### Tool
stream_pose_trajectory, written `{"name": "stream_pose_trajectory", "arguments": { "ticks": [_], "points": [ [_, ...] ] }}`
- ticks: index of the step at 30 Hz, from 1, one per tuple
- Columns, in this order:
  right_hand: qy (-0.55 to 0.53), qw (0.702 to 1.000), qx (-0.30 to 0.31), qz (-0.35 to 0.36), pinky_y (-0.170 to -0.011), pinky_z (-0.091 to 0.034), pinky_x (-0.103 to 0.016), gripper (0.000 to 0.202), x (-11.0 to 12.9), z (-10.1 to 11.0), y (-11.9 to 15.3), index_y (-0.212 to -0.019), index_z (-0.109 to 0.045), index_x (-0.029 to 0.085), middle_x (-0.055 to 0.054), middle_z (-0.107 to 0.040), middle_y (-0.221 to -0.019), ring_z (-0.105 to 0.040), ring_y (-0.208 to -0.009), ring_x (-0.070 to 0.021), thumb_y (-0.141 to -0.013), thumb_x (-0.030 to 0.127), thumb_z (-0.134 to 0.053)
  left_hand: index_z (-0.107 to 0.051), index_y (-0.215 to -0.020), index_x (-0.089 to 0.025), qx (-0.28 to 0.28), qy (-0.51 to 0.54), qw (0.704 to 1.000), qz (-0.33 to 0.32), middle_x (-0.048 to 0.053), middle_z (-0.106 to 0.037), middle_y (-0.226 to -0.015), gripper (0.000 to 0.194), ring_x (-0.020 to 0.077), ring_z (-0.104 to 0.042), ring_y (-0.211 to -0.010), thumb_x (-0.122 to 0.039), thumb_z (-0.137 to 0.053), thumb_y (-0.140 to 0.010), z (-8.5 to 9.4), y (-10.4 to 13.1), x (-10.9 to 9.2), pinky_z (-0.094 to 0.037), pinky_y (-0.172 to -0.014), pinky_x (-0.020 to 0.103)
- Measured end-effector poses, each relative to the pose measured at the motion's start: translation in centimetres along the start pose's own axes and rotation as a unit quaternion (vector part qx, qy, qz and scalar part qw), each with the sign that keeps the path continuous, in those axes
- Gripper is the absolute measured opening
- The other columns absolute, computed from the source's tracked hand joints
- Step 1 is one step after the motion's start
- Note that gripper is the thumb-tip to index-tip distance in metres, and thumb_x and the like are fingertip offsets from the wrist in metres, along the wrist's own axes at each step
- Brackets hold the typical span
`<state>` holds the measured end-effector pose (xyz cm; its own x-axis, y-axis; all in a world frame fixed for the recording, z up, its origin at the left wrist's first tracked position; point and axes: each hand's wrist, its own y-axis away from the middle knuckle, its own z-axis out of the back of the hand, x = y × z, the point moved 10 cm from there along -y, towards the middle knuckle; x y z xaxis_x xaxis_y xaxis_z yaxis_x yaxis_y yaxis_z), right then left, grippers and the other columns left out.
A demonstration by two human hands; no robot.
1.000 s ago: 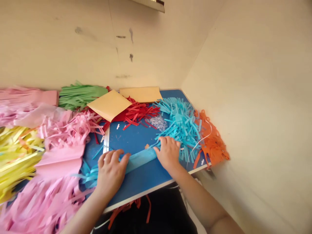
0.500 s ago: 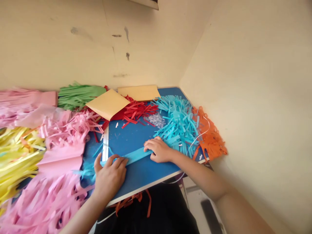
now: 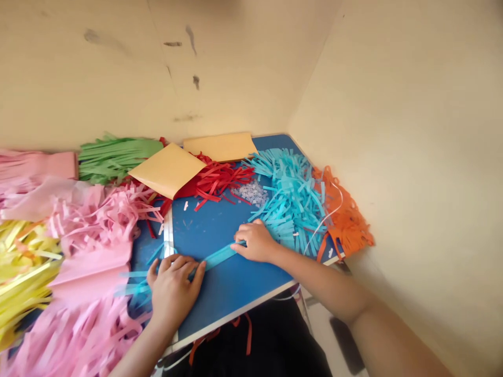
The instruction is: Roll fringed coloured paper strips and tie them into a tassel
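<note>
A narrow folded band of light-blue fringed paper [image 3: 220,256] lies across the blue tabletop. My left hand [image 3: 176,283] is closed over its left part, with the thumb along the near edge and the fingers curled on top. Loose blue strips [image 3: 139,290] spread out beyond that hand to the left. At the band's right end my right hand [image 3: 256,242] grips it between thumb and fingers. Just behind the right hand lies a heap of light-blue paper fringe [image 3: 291,193].
Pink fringe [image 3: 94,262] and yellow fringe [image 3: 27,277] cover the table's left side. Green fringe [image 3: 118,157], red fringe [image 3: 220,178] and tan paper sheets [image 3: 168,170] lie at the back. Orange fringe [image 3: 346,214] hangs at the right edge by a white cord [image 3: 330,214].
The band between my hands looks narrower, its near edge folded over. My left thumb has come round to the near side of the band. The view has shifted slightly.
</note>
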<state>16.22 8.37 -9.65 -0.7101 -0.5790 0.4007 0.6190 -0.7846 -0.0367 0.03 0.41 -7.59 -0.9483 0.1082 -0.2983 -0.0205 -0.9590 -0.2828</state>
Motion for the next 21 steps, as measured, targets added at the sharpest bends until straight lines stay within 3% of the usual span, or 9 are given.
{"name": "stream_pose_trajectory", "arguments": {
  "ticks": [6, 10, 12, 14, 16, 18, 21],
  "points": [
    [0.012, 1.000, -0.004, -0.018, -0.074, -0.024, -0.031, 0.023, -0.1, -0.4, -0.3, -0.073, -0.069, 0.019, 0.001, -0.066, -0.077, -0.058, -0.077, -0.0149, -0.086, 0.037, -0.071, -0.068, -0.066, -0.025, 0.012, 0.027, 1.000, 0.004, 0.003, -0.071, -0.079, 0.036, 0.0249, -0.060, -0.089, -0.045, -0.052, -0.090, -0.7, 0.1, 0.5, -0.037, -0.093, 0.045],
    [0.014, 0.999, 0.018, -0.029, -0.073, -0.024, -0.031, 0.025, -0.4, -0.2, -0.6, -0.072, -0.068, 0.019, 0.001, -0.066, -0.077, -0.058, -0.077, -0.0154, -0.086, 0.039, -0.071, -0.066, -0.067, -0.024, 0.016, -0.008, 1.000, -0.002, 0.004, -0.069, -0.075, 0.035, 0.0256, -0.060, -0.088, -0.045, -0.052, -0.090, -0.9, 0.0, 0.3, -0.038, -0.092, 0.045],
    [0.033, 0.998, -0.013, -0.048, -0.074, -0.025, -0.032, 0.023, -0.9, 1.1, -0.4, -0.077, -0.068, 0.019, 0.000, -0.067, -0.081, -0.058, -0.079, -0.0167, -0.085, 0.039, -0.073, -0.069, -0.078, -0.023, -0.015, -0.050, 0.999, -0.011, 0.005, -0.069, -0.080, 0.028, 0.0271, -0.060, -0.091, -0.043, -0.054, -0.090, -0.2, 0.1, 0.0, -0.037, -0.095, 0.048],
    [0.070, 0.993, -0.084, -0.045, -0.076, -0.025, -0.034, 0.019, -0.5, 3.1, 0.1, -0.084, -0.068, 0.019, -0.004, -0.068, -0.087, -0.057, -0.084, -0.0191, -0.088, 0.037, -0.070, -0.071, -0.093, -0.025, -0.050, -0.082, 0.994, -0.056, 0.006, -0.071, -0.091, 0.019, 0.0278, -0.060, -0.097, -0.034, -0.055, -0.091, 0.8, 0.1, -1.2, -0.033, -0.101, 0.052],
    [0.096, 0.987, -0.117, 0.048, -0.080, -0.026, -0.037, 0.017, 1.9, 3.5, 0.8, -0.091, -0.068, 0.020, -0.005, -0.068, -0.093, -0.056, -0.089, -0.0208, -0.091, 0.036, -0.066, -0.071, -0.098, -0.031, -0.058, -0.089, 0.986, -0.128, 0.003, -0.072, -0.097, 0.023, 0.0271, -0.060, -0.101, -0.020, -0.052, -0.091, 1.3, 0.3, -2.9, -0.027, -0.107, 0.055],
    [0.110, 0.975, -0.092, 0.172, -0.082, -0.026, -0.038, 0.017, 4.7, 2.1, 1.7, -0.094, -0.067, 0.020, -0.005, -0.068, -0.093, -0.055, -0.090, -0.0209, -0.095, 0.036, -0.061, -0.072, -0.094, -0.033, -0.044, -0.080, 0.979, -0.183, 0.000, -0.073, -0.095, 0.032, 0.0263, -0.060, -0.103, -0.011, -0.049, -0.089, 1.5, 0.4, -4.3, -0.023, -0.111, 0.055],
    [0.147, 0.961, -0.060, 0.228, -0.079, -0.027, -0.037, 0.018, 5.9, -0.1, 2.1, -0.091, -0.067, 0.017, -0.004, -0.068, -0.088, -0.054, -0.084, -0.0188, -0.099, 0.025, -0.053, -0.072, -0.091, -0.027, -0.033, -0.068, 0.976, -0.202, 0.001, -0.074, -0.091, 0.024, 0.0267, -0.062, -0.101, -0.016, -0.050, -0.089, 1.6, 0.2, -5.4, -0.022, -0.112, 0.055]
  ]
}}
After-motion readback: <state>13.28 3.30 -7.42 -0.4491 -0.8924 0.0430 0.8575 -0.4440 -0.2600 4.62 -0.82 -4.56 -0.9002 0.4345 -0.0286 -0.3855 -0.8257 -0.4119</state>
